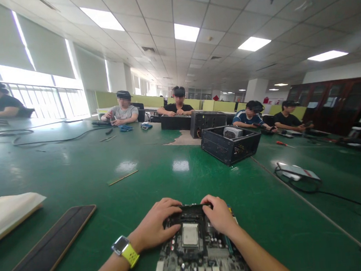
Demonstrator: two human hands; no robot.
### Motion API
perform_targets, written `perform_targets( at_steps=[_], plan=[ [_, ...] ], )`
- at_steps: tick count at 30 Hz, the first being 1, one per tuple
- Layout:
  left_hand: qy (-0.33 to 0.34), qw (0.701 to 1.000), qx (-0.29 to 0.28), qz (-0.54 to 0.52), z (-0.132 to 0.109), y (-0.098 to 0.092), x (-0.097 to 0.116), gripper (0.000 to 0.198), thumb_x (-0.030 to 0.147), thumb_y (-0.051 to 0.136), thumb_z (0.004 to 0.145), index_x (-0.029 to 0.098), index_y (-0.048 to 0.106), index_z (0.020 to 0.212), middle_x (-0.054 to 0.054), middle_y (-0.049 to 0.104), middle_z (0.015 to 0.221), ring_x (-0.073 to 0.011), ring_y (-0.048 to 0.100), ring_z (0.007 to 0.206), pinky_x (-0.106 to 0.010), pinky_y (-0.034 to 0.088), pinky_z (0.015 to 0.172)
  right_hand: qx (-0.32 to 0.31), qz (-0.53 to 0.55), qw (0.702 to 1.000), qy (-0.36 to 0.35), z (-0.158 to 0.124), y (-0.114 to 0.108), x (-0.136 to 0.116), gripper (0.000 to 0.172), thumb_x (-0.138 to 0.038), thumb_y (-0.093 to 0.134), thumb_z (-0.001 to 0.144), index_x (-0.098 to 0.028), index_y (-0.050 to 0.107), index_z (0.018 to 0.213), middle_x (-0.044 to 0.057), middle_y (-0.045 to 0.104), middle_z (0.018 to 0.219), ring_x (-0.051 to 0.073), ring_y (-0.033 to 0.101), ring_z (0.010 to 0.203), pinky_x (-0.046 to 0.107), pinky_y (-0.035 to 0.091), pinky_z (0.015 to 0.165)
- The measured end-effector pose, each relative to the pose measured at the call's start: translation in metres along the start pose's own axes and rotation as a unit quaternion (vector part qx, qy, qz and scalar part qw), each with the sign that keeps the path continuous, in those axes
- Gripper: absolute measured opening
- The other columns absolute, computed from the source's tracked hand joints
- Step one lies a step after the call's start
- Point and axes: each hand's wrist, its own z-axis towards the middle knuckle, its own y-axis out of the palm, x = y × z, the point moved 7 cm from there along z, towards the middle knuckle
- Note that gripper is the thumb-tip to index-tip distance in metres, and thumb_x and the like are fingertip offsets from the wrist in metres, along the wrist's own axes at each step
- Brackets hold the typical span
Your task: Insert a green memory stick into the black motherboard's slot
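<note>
Head view: the motherboard [198, 253] lies flat on the green worktop [183, 169] at 6 o'clock, its port row towards the person. The left hand [157, 227], with a watch [125, 249] on its wrist, and the right hand [220, 217] both rest on the board's far end. Their fingers [171, 204] are bent down over the far edge and seem to clasp the board and nothing else.

The processor [190, 235] sits bare in its socket between the hands, with no cooler over it. The open computer case [230, 144] stands well apart at 1 o'clock, and a memory stick [123, 177] lies alone at 11 o'clock. So the board looks stripped and out of its case. Which way the work runs I cannot tell.

There is open worktop just beyond the board, towards 12 o'clock. At 9 o'clock a dark flat pad [44, 251] lies near the left forearm, with a pale foam sheet [9, 211] beyond it. At 3 o'clock a seam crosses the surface, and past it lie a flat device [297, 171] and its cable. Other people sit far off at 12 o'clock.
</note>
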Motion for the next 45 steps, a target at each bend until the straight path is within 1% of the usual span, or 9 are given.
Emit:
perform_targets(
  at_steps=[15, 19, 22, 25, 29, 32, 37, 41, 45],
  plan=[
    [-0.025, 0.999, 0.028, -0.021, -0.001, -0.004, -0.004, 0.03, 0.024, 0.058, 0.083, 0.021, 0.062, 0.112, -0.007, 0.062, 0.115, -0.0235, 0.053, 0.108, -0.04, 0.043, 0.096, 0.001, -0.007, 1.0, -0.001, 0.0, 0.002, 0.003, 0.02, -0.019, 0.048, 0.077, -0.022, 0.066, 0.082, 0.0, 0.068, 0.087, 0.017, 0.058, 0.088, 0.025, 0.038, 0.081],
    [-0.027, 0.999, 0.034, -0.012, -0.001, -0.004, -0.004, 0.028, 0.024, 0.059, 0.082, 0.022, 0.064, 0.109, -0.008, 0.062, 0.115, -0.0249, 0.053, 0.109, -0.041, 0.044, 0.095, 0.002, -0.008, 1.0, -0.002, 0.0, -0.001, 0.0, 0.018, -0.023, 0.051, 0.078, -0.022, 0.066, 0.088, 0.002, 0.067, 0.09, 0.018, 0.057, 0.09, 0.027, 0.039, 0.083],
    [-0.028, 0.998, 0.047, -0.008, -0.001, -0.006, -0.005, 0.026, 0.024, 0.058, 0.082, 0.023, 0.065, 0.106, -0.007, 0.061, 0.116, -0.0247, 0.053, 0.11, -0.041, 0.044, 0.096, 0.036, -0.01, 0.999, -0.031, -0.004, -0.016, -0.017, 0.021, -0.026, 0.055, 0.078, -0.02, 0.065, 0.095, 0.004, 0.066, 0.097, 0.02, 0.055, 0.096, 0.029, 0.039, 0.087],
    [-0.029, 0.998, 0.062, 0.0, -0.001, -0.007, -0.006, 0.023, 0.023, 0.058, 0.081, 0.023, 0.066, 0.103, -0.007, 0.061, 0.117, -0.0248, 0.053, 0.11, -0.041, 0.044, 0.096, 0.035, -0.023, 0.995, -0.094, -0.018, -0.026, -0.053, 0.016, -0.028, 0.055, 0.081, -0.02, 0.065, 0.091, 0.005, 0.065, 0.096, 0.02, 0.053, 0.096, 0.03, 0.039, 0.086],
    [-0.032, 0.996, 0.081, 0.018, -0.001, -0.01, -0.009, 0.021, 0.022, 0.058, 0.081, 0.023, 0.067, 0.1, -0.007, 0.062, 0.117, -0.0256, 0.054, 0.11, -0.042, 0.045, 0.096, -0.069, -0.074, 0.971, -0.215, -0.055, 0.001, -0.106, 0.024, -0.041, 0.052, 0.084, -0.022, 0.065, 0.087, 0.004, 0.066, 0.091, 0.02, 0.055, 0.089, 0.032, 0.04, 0.081],
    [-0.041, 0.993, 0.106, 0.028, -0.002, -0.013, -0.014, 0.017, 0.022, 0.056, 0.082, 0.022, 0.067, 0.096, -0.008, 0.062, 0.117, -0.0256, 0.054, 0.109, -0.043, 0.045, 0.095, -0.114, -0.136, 0.947, -0.267, -0.08, 0.034, -0.126, 0.042, -0.06, 0.057, 0.074, -0.022, 0.064, 0.089, 0.006, 0.066, 0.093, 0.025, 0.057, 0.088, 0.037, 0.044, 0.076],
    [-0.06, 0.987, 0.144, 0.046, -0.004, -0.016, -0.022, 0.015, 0.023, 0.053, 0.085, 0.021, 0.066, 0.093, -0.007, 0.063, 0.114, -0.025, 0.055, 0.108, -0.044, 0.046, 0.094, -0.112, -0.182, 0.939, -0.27, -0.09, 0.066, -0.127, 0.048, -0.069, 0.053, 0.072, -0.022, 0.064, 0.081, 0.006, 0.066, 0.081, 0.026, 0.061, 0.078, 0.037, 0.047, 0.066],
    [-0.054, 0.985, 0.155, 0.057, -0.003, -0.017, -0.023, 0.015, 0.023, 0.052, 0.086, 0.022, 0.066, 0.091, -0.006, 0.065, 0.109, -0.0234, 0.056, 0.104, -0.041, 0.047, 0.092, -0.098, -0.172, 0.945, -0.263, -0.084, 0.071, -0.128, 0.053, -0.072, 0.052, 0.07, -0.021, 0.065, 0.073, 0.007, 0.068, 0.075, 0.025, 0.063, 0.071, 0.036, 0.047, 0.064],
    [-0.055, 0.981, 0.178, 0.06, -0.006, -0.021, -0.024, 0.015, 0.026, 0.052, 0.086, 0.021, 0.066, 0.09, -0.005, 0.066, 0.105, -0.0225, 0.058, 0.101, -0.04, 0.048, 0.091, -0.093, -0.187, 0.943, -0.259, -0.081, 0.066, -0.132, 0.043, -0.06, 0.052, 0.076, -0.02, 0.068, 0.074, 0.007, 0.069, 0.07, 0.024, 0.064, 0.067, 0.035, 0.046, 0.063]
  ],
)
